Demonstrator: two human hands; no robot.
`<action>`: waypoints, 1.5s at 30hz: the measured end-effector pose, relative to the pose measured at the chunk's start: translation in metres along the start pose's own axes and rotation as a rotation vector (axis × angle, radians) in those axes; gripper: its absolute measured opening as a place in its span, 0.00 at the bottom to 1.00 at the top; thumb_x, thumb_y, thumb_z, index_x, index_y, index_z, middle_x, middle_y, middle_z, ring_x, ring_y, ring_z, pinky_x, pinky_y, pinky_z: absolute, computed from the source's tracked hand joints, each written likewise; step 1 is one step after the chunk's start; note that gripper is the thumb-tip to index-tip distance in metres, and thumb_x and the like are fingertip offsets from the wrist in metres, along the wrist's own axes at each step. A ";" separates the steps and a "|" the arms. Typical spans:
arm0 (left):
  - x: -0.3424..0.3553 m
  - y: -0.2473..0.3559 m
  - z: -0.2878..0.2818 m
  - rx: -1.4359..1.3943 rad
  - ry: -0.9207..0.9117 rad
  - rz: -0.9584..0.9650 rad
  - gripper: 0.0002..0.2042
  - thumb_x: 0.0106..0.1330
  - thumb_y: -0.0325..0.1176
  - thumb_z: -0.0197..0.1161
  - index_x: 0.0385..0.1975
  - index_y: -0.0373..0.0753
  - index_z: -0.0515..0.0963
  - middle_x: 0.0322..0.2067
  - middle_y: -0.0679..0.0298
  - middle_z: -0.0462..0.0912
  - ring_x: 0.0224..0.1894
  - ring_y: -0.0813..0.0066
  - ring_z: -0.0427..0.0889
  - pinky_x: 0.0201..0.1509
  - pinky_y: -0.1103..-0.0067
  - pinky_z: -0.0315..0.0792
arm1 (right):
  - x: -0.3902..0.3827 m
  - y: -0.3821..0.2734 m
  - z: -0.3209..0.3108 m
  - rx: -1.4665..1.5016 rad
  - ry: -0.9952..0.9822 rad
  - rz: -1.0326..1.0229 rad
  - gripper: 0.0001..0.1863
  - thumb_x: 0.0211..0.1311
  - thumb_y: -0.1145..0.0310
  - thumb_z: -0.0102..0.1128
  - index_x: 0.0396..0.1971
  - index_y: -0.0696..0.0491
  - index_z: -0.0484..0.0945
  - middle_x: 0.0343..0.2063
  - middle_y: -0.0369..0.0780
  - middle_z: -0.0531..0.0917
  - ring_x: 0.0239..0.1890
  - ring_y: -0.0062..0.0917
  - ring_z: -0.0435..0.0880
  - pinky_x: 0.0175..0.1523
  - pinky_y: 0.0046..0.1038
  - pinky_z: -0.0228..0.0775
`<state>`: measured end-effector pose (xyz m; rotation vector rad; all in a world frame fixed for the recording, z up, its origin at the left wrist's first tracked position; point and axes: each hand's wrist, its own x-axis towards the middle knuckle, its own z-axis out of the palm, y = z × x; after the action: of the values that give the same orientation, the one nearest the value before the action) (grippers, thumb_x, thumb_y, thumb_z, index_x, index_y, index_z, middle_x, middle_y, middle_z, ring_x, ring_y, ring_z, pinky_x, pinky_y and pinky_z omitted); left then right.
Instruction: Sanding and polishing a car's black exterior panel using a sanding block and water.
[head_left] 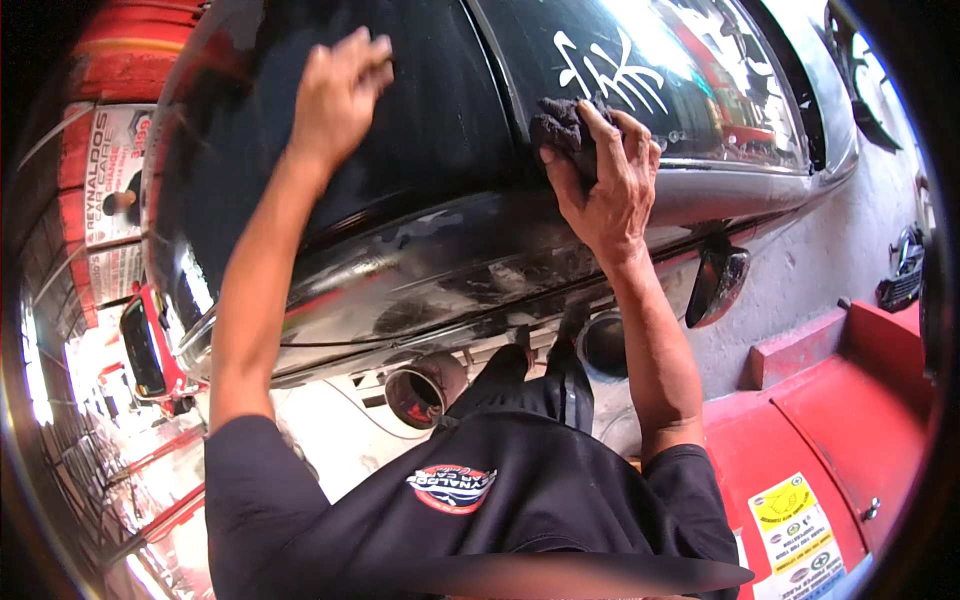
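My right hand (610, 185) is closed around a dark, bunched-up cloth (560, 130). It presses the cloth against the black car (430, 130), at the lower corner of a dark window (690, 90) with white brushstroke-like lettering. My left hand (345, 90) is over the car's dark, glossy surface farther left, a little smeared by motion. Its fingers are bent and somewhat apart, with nothing visible in them. Whether it touches the car I cannot tell.
Below the car's side edge stand a bucket (425, 390) and a second round container (603, 345), close to my legs. A side mirror (718, 282) juts out at the right. Red metal panels (800, 430) fill the lower right. Another red vehicle (150, 345) stands at the left.
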<state>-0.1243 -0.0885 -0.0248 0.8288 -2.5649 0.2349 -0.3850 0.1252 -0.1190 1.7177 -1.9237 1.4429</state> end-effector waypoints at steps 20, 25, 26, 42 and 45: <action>0.020 -0.035 -0.007 -0.013 -0.045 0.047 0.14 0.67 0.35 0.72 0.52 0.45 0.88 0.58 0.56 0.86 0.56 0.56 0.85 0.62 0.68 0.75 | 0.001 -0.004 -0.006 -0.033 -0.010 0.041 0.34 0.56 0.56 0.78 0.62 0.49 0.79 0.51 0.47 0.80 0.53 0.42 0.79 0.59 0.43 0.67; 0.065 -0.127 0.023 0.235 -0.072 -0.086 0.15 0.69 0.41 0.69 0.52 0.44 0.88 0.56 0.59 0.87 0.56 0.55 0.85 0.62 0.67 0.75 | 0.000 -0.013 0.003 0.038 -0.022 0.024 0.34 0.56 0.55 0.78 0.62 0.49 0.79 0.51 0.48 0.79 0.54 0.43 0.79 0.60 0.44 0.67; 0.069 -0.102 0.034 0.182 -0.060 -0.084 0.15 0.69 0.41 0.69 0.52 0.45 0.88 0.56 0.58 0.87 0.56 0.55 0.85 0.62 0.67 0.75 | -0.001 -0.005 0.002 0.006 -0.021 0.023 0.34 0.56 0.55 0.77 0.62 0.49 0.79 0.51 0.48 0.79 0.54 0.43 0.79 0.60 0.44 0.67; 0.063 -0.078 0.029 0.076 -0.073 -0.119 0.14 0.70 0.41 0.69 0.52 0.46 0.88 0.56 0.56 0.87 0.56 0.55 0.85 0.61 0.67 0.77 | -0.003 0.002 0.000 -0.032 -0.020 0.046 0.32 0.56 0.56 0.77 0.61 0.49 0.79 0.51 0.48 0.79 0.54 0.43 0.79 0.59 0.43 0.67; 0.011 -0.029 0.002 -0.014 0.019 -0.063 0.11 0.65 0.35 0.73 0.46 0.44 0.89 0.54 0.55 0.88 0.54 0.56 0.85 0.60 0.68 0.76 | 0.000 -0.001 -0.005 -0.039 -0.021 0.045 0.33 0.56 0.55 0.77 0.61 0.49 0.79 0.52 0.49 0.79 0.54 0.43 0.79 0.59 0.43 0.67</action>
<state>-0.1160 -0.1179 -0.0206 0.8958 -2.5151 0.2042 -0.3866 0.1292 -0.1161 1.6895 -2.0005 1.3981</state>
